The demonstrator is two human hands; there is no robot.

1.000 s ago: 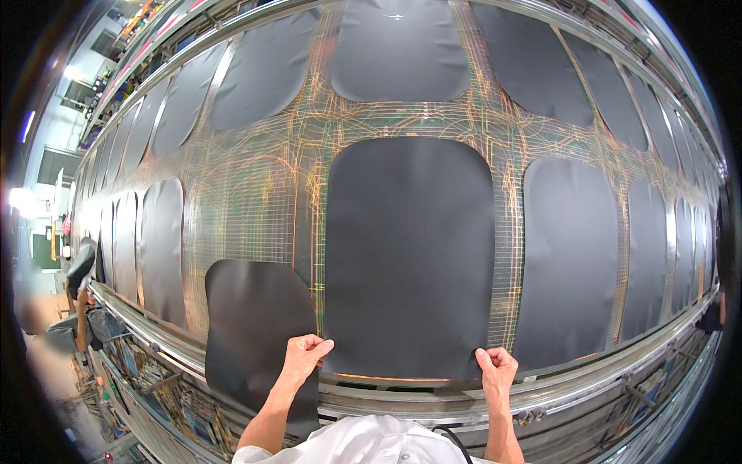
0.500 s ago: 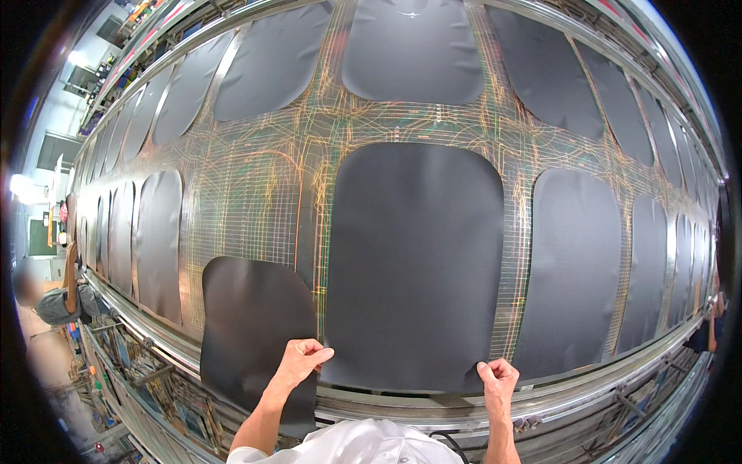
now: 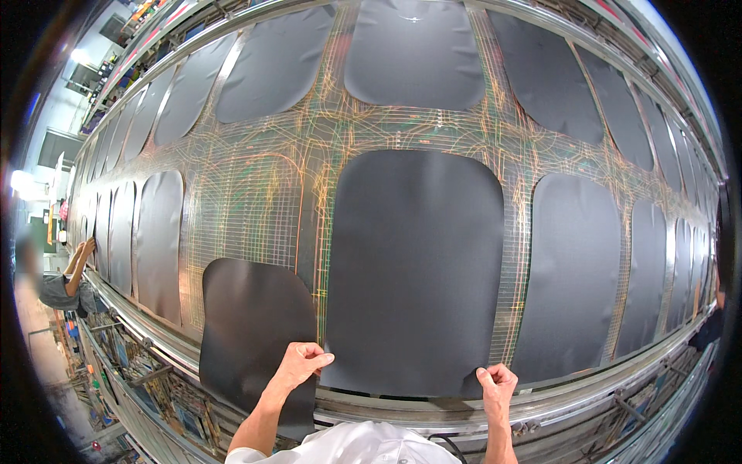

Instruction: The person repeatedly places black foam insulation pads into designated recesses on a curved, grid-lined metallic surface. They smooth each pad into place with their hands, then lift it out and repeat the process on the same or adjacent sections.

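Note:
A large matt black sheet (image 3: 416, 271) with rounded far corners lies in front of me on the line-covered table. My left hand (image 3: 303, 365) is closed in a pinch at its near left corner. At the near right corner, my right hand (image 3: 496, 379) pinches the edge between thumb and curled fingers. To the left, a second black sheet (image 3: 255, 309) lies askew. It hangs over the near table edge, partly behind my left forearm.
The long table (image 3: 239, 201) is marked with dense orange, green and white lines. Similar black sheets (image 3: 573, 271) lie along it in two rows. A metal rail (image 3: 556, 398) edges the near side. Far left, a co-worker's hands (image 3: 83, 249) reach the table; another person's dark sleeve (image 3: 707, 331) shows far right.
My view has shifted very slightly; both my hands keep their place at the sheet's corners. The co-worker at far left now has both arms stretched to the table.

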